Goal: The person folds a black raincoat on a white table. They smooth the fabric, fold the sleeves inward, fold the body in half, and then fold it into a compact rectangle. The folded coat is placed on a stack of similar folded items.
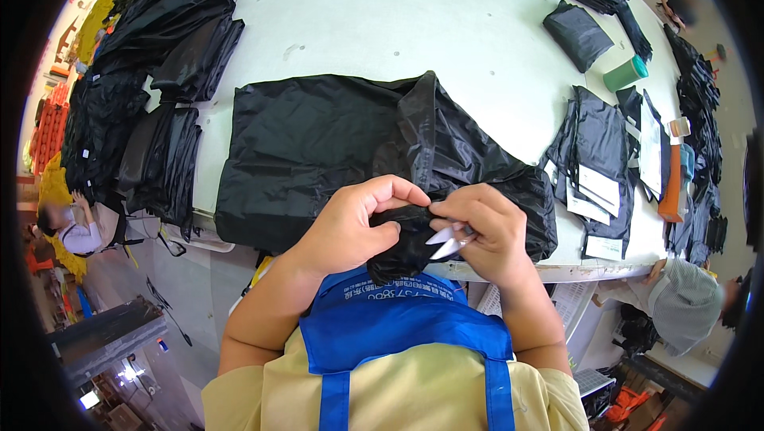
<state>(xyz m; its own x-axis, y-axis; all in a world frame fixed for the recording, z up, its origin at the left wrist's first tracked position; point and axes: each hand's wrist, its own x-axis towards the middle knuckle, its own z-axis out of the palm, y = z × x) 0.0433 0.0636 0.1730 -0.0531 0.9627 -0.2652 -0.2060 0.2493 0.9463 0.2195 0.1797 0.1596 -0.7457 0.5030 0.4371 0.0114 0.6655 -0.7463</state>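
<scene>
Your blue apron (398, 327) sits closest, over the yellow shirt, and just above its bib your two hands meet at the near edge of the white table (446, 25). Your left hand (354, 224) has its fingers curled together, pinching a bunched fold of the black garment (334, 144). Your right hand (489, 228) is closed around small silver snips (447, 241), whose blades point left and touch that same fold. The rest of the garment lies spread flat on the table beyond your hands, one part humped up in the middle. To your left, stacks of black fabric (159, 113) hang over the table edge. To your right lie black pieces with white tags (601, 184), and farther off a green roll (625, 74).
</scene>
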